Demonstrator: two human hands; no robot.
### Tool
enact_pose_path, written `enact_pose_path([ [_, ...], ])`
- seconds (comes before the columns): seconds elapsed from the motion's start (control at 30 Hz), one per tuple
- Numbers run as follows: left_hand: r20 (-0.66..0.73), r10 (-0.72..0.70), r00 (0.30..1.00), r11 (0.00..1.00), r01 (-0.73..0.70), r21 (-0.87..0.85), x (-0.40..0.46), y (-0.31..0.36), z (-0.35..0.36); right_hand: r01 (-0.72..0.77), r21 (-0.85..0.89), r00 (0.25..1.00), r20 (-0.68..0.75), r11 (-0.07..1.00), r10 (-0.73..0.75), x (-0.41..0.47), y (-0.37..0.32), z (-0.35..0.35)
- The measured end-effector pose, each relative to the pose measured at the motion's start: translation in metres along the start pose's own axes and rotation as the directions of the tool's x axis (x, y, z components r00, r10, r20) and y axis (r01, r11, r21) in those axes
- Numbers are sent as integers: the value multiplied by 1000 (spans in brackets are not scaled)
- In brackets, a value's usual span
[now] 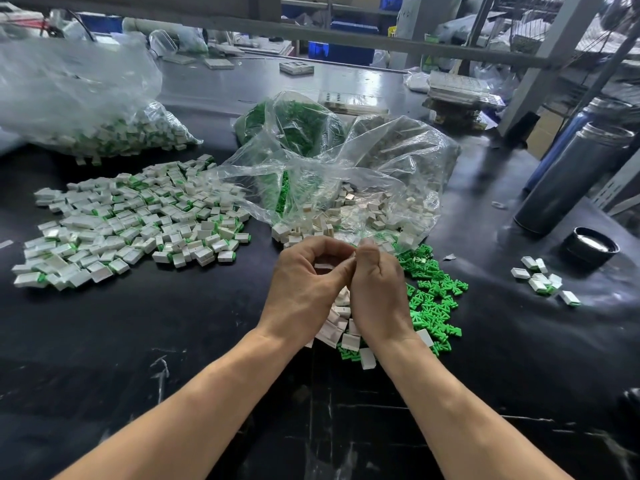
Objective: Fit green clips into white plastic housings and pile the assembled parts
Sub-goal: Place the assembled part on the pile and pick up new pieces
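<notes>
The fingers (341,263) of both hands are curling in toward one another just above the bench (138,341), tips meeting over a small pale piece, probably a white housing (350,260) being mated with a clip; so little of it is showing that its long axis and facing cannot be told. The left hand (304,289) is arching thumb and forefinger as if bracing the part, while the right hand (375,292) is pinching in from the side, likely to press the clip home. Both are working directly over loose white housings (341,327), with green clips (433,303) lying just to the right, so either supply is sitting within easy reach. Those clips are lying flat, pointing every way. Beyond the hands, open clear bags (346,168) are spilling more housings and clips toward them. Well to the left, the pile of assembled parts (131,216) is lying spread out, seemingly kept apart from raw stock; a few more assembled parts (543,280) are sitting far right.
</notes>
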State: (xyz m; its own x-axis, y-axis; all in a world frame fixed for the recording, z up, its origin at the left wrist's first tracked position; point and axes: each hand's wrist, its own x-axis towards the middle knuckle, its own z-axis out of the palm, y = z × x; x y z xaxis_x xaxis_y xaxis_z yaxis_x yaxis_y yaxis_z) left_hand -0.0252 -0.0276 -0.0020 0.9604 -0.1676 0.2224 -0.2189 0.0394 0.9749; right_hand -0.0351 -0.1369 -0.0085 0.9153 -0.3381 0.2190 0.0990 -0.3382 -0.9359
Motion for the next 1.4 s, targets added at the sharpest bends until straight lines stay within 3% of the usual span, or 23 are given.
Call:
enact_pose_path([
  [0.13, -29, 4, 1000, 998, -2, 55, 2, 2, -4, -57, 53, 998, 41, 997, 55, 1, -1, -7],
  [0.23, -45, -15, 999, 999, 17, 32, 3, 0, -10, 30, 45, 1000, 8, 999, -30, 2, 0, -19],
  [0.4, -27, -11, 1000, 999, 12, 40, 5, -1, -14, 123, 0, 988, 95, 992, -123, 4, 3, -27],
  [0.7, 7, 2, 1000, 995, -2, 98, 4, -3, -15, 72, -62, 993, 97, 995, -66, 3, 4, -24],
  [0.87, 27, -13, 1000, 975, 6, 223, 8, -5, -29, 59, -79, 992, 112, 995, -50, 4, 7, -24],
  [0.97, -38, -23, 999, 899, 38, 437, 15, -7, -50, 46, -142, 996, 80, 989, -35, 6, 8, -30],
  [1.1, -198, -12, 980, 626, 162, 763, 28, -7, -86, 23, -240, 999, 32, 970, -15, 9, 10, -41],
  [1.23, -323, 42, 946, 494, 261, 829, 37, -6, -105, -11, -369, 1000, 18, 929, 19, 14, 12, -50],
  [1.4, -382, 144, 913, 454, 282, 845, 40, -7, -119, -98, -475, 995, -14, 875, 104, 20, 16, -61],
])
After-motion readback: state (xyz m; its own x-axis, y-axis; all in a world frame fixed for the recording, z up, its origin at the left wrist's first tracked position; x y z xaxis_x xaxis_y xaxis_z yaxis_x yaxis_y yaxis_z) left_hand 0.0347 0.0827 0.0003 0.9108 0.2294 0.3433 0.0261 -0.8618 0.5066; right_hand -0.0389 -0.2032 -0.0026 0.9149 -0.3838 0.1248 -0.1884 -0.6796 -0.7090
